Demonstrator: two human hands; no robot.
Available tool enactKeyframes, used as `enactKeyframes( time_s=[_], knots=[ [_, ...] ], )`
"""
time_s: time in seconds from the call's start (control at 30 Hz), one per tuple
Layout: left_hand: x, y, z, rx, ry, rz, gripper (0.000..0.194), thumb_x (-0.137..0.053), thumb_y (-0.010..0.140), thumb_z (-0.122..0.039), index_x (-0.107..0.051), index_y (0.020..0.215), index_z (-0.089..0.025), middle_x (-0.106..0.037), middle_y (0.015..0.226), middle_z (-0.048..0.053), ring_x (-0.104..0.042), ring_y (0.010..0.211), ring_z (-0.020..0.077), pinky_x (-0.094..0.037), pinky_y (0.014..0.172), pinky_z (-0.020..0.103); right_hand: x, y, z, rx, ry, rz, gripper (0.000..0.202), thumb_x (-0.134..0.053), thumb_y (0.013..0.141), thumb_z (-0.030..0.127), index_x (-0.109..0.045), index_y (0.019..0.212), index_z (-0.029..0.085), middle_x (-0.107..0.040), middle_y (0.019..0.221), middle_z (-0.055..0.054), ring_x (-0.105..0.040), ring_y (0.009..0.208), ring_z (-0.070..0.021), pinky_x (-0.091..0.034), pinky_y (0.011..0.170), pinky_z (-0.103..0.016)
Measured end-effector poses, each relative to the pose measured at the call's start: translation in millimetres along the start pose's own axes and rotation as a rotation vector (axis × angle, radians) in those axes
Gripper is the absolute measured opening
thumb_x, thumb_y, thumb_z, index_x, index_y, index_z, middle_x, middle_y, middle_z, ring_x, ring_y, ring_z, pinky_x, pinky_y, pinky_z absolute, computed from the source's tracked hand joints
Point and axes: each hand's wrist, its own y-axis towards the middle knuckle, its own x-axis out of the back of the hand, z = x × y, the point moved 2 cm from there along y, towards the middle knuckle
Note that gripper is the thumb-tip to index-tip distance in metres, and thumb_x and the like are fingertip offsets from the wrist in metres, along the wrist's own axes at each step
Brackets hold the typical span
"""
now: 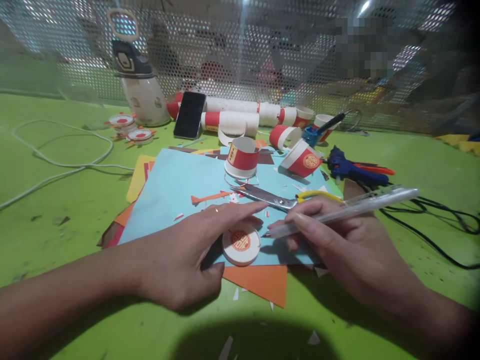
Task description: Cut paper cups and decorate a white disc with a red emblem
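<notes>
A pen (356, 207) is gripped in my right hand (337, 240), its tip just right of a round white disc (241, 244) with a red emblem. The disc lies near the front edge of a light blue sheet (150, 200). My left hand (187, 245) reaches over the disc from the left, fingers stretched and thumb apart, with nothing held. Beyond the hands lie scissors (272, 196) with yellow handles, an orange paper strip (210, 197) and small scraps. A red and white cup piece (243, 158) stands behind them, and a cut cup (302, 159) leans at its right.
A phone (190, 115) leans against stacked paper cups (232, 122) at the back, with a bottle (142, 90) to its left. White cable (75, 165) loops at left. A blue glue gun (352, 170) and black cord (427, 210) lie at right. Perforated mesh (232, 55) stands behind.
</notes>
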Motion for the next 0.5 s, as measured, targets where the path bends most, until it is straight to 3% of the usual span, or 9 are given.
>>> enactKeyframes(
  time_s=[0.1, 0.27, 0.5],
  knots=[
    [-1.8, -3, 1, -0.008, 0.010, -0.024, 0.080, -0.057, 0.074, -0.020, -0.026, 0.147, -0.030, -0.047, 0.146, 0.007, -0.051, 0.126, 0.0316, -0.047, 0.101, 0.047, -5, 1, 2, 0.018, 0.003, 0.056, 0.015, -0.061, 0.091, 0.034, -0.064, 0.082, 0.022, -0.066, 0.064, 0.002, -0.060, 0.058, -0.0092, -0.048, 0.050, -0.017],
    [-7.2, -3, 5, 0.150, 0.092, -0.100, 0.093, -0.073, 0.071, -0.054, -0.027, 0.146, -0.026, -0.047, 0.143, 0.014, -0.046, 0.130, 0.0350, -0.044, 0.103, 0.052, -13, 3, 5, 0.023, -0.014, 0.113, 0.017, -0.059, 0.092, 0.029, -0.062, 0.077, 0.020, -0.064, 0.062, 0.001, -0.062, 0.057, -0.0113, -0.054, 0.057, -0.022],
    [-2.7, 0, 6, 0.146, 0.051, -0.038, 0.083, -0.071, 0.077, -0.031, -0.026, 0.147, -0.029, -0.056, 0.135, 0.010, -0.057, 0.119, 0.0276, -0.050, 0.096, 0.045, -9, 3, 5, 0.058, -0.037, 0.092, 0.019, -0.060, 0.091, 0.031, -0.063, 0.075, 0.021, -0.065, 0.061, 0.000, -0.063, 0.056, -0.0132, -0.053, 0.053, -0.024]
  ],
)
